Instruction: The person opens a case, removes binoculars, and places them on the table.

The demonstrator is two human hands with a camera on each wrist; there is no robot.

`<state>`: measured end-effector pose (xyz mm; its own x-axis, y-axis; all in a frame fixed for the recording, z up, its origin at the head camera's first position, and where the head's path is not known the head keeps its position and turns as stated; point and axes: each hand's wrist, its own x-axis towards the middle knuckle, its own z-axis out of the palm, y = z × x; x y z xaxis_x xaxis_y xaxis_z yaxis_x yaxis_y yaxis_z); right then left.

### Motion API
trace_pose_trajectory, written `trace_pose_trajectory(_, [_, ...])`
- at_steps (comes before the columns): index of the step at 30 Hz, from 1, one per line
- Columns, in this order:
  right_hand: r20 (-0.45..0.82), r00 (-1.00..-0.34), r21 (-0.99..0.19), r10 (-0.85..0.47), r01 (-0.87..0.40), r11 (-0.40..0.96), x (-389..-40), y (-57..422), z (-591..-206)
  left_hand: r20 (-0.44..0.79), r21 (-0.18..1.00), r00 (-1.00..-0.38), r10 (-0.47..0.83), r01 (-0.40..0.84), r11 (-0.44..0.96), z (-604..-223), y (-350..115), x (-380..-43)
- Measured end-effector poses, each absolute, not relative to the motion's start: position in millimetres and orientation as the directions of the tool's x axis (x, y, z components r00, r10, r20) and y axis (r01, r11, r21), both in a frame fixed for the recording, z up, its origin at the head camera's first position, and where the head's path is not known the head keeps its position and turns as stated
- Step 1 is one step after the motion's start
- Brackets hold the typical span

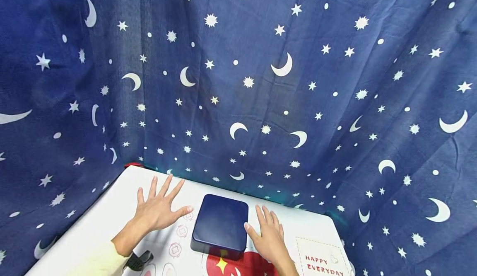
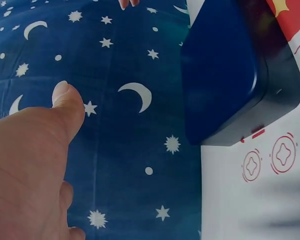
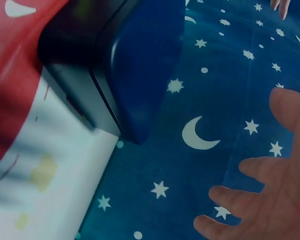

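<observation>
A dark blue box (image 1: 221, 222) with rounded corners and its lid on sits on the white table, between the two hands. To its left, my left hand (image 1: 156, 209) hovers with fingers spread and holds nothing. My right hand (image 1: 270, 236) is at the box's right side, fingers extended, with the thumb near the box edge; the wrist view shows a gap between hand and box. In the left wrist view the box (image 2: 225, 75) stands apart from the thumb (image 2: 67, 107). The right wrist view has the box (image 3: 140, 65) at upper left and the fingers (image 3: 235, 200) at right.
The white table (image 1: 123, 197) has a printed cover with a red patch (image 1: 214, 265) under the box's front and a "HAPPY EVERYDAY" panel (image 1: 322, 259) at right. A blue curtain (image 1: 253, 102) with moons and stars hangs behind the table. A dark strap device (image 1: 138, 261) is on the left wrist.
</observation>
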<state>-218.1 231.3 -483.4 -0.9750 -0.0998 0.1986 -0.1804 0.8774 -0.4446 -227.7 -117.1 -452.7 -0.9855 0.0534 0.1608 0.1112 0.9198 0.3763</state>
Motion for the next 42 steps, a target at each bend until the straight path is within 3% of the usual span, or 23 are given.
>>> trace_pose_trajectory(14, [0.174,-0.982,-0.459,-0.071,-0.145,0.876,-217,224,-506,0.193,0.390,-0.979,0.071,0.144,0.909,-478,-115,-225])
trace_pose_trajectory(28, [0.105,-0.994,-0.633,-0.008,-0.073,0.771,-228,211,-535,0.086,0.471,-0.995,0.047,0.082,0.879,-518,-89,-236])
trace_pose_trajectory(34, [0.106,-0.991,-0.737,0.086,-0.020,0.676,-236,210,-539,0.022,0.596,-0.998,0.062,0.063,0.800,-526,-76,-241])
trace_pose_trajectory(42, [0.004,-0.970,-0.816,0.241,0.136,0.561,-242,207,-554,-0.013,0.788,-0.998,0.063,0.029,0.615,-534,-61,-246])
